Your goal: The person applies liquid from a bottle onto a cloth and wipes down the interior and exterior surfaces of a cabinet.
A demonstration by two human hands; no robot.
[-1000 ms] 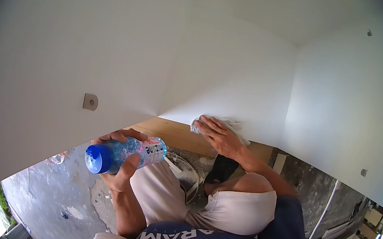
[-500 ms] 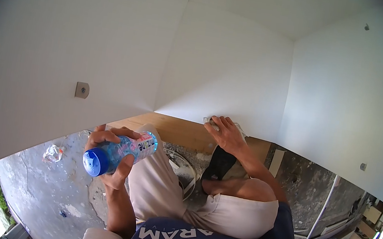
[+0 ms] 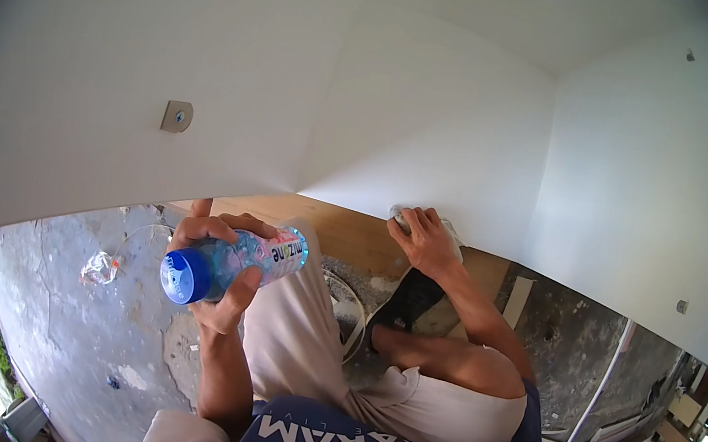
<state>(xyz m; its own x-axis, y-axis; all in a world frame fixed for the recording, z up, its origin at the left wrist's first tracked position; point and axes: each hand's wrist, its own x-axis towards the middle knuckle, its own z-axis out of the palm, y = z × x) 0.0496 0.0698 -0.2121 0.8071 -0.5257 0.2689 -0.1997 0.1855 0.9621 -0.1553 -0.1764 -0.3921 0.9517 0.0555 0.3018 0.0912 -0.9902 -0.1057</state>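
Observation:
My left hand [image 3: 220, 278] is wrapped round a clear plastic bottle [image 3: 265, 255] with a blue cap, lying tilted with its cap toward me. A printed label shows near the bottle's far end. Farther right, my right hand [image 3: 427, 242] has its fingers curled over a whitish cloth [image 3: 401, 217], pressed at the lower edge of the white back panel [image 3: 428, 131]. Much of the cloth is hidden beneath the fingers. Both hands are just below the white cabinet interior.
White side panels [image 3: 154, 23] rise on both sides, with a small metal bracket [image 3: 178, 117] on the left one. A wooden board [image 3: 340, 219] runs beneath the back panel. Crumpled clear plastic [image 3: 100, 268] lies on the grey floor [image 3: 75, 344]. A thin white pipe [image 3: 599, 380] stands at right.
The view has shifted a little, so the bracket appears higher. My right hand with the cloth appears slightly farther right along the panel's edge. The bottle stays in my left hand.

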